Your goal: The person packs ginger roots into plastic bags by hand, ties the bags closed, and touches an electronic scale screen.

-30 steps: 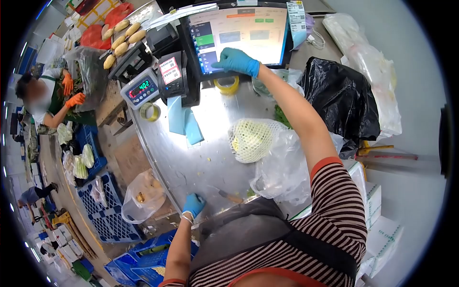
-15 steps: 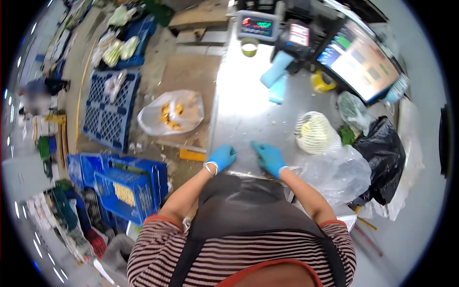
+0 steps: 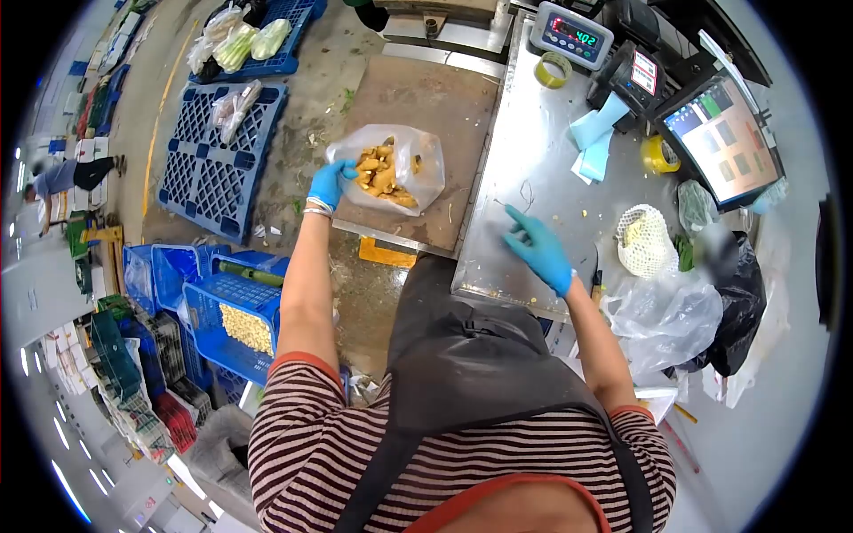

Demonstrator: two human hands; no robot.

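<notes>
Head view: the blue-gloved right hand (image 3: pixel 542 251), fingers spread and empty, is over the steel table (image 3: pixel 533 133). Apart from it, the blue-gloved left hand (image 3: pixel 327 184) meets a translucent plastic bag (image 3: pixel 428 182) of tan knobbly pieces (image 3: pixel 378 173), perhaps steadying it; its pinch cannot be told. The bag lies on a brown platform (image 3: pixel 400 98), likely for easy reach.
</notes>
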